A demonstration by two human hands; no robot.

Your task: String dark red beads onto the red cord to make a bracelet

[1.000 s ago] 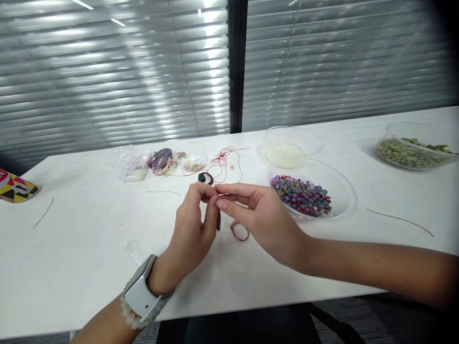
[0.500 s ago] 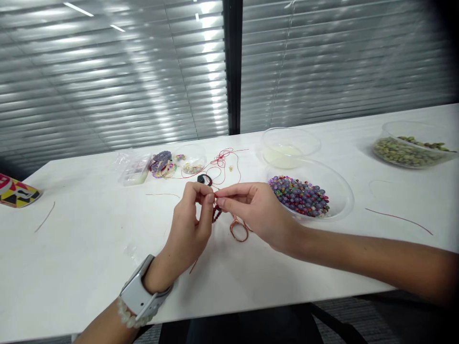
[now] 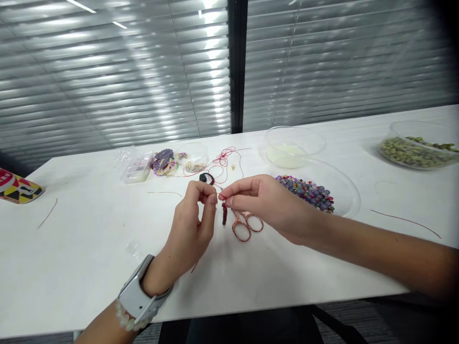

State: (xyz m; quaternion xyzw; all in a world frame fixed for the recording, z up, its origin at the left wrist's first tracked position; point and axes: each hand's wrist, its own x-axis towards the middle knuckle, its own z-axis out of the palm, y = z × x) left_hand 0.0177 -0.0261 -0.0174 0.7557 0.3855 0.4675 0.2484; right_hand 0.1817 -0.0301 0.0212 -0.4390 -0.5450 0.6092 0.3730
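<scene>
Right hand [image 3: 267,205]: thumb and forefinger closed in a pinch on a red thread [image 3: 222,196], other fingers loosely curled. Bead strand [image 3: 224,213], dark red, hangs from the pinch just left of the scissors; long axis close to vertical, lower end pointing down at the desk [image 3: 89,272], upper end at the fingertips. Whether the lower end touches the desk: cannot tell.

Left hand [image 3: 190,231]: fingers curled and closed, fingertips just beside the right hand's pinch, at centre frame. Whether it holds thread: cannot tell. Watch [image 3: 135,297] and pale bead bracelet [image 3: 122,316] on left wrist.

Scissors [image 3: 245,226], copper-coloured, lie flat under the right hand, loop handles toward lower right.

Beyond the hands: black ring [image 3: 204,178] on the desk, above the left hand; tangled red cord [image 3: 223,160] behind it. Further left, upper middle of frame: small clear bowl [image 3: 195,160] with pale beads, purple bead cluster [image 3: 163,159], plastic box [image 3: 136,168].

Upper right: bead bowl [image 3: 344,196], clear, with purple and mixed round beads, partly behind the right hand; clear bowl [image 3: 294,147] with pale contents behind it; green bead bowl [image 3: 416,148] at far right. Loose wire [image 3: 405,223] right of the bead bowl. Patterned packet [image 3: 17,186] at left edge.
</scene>
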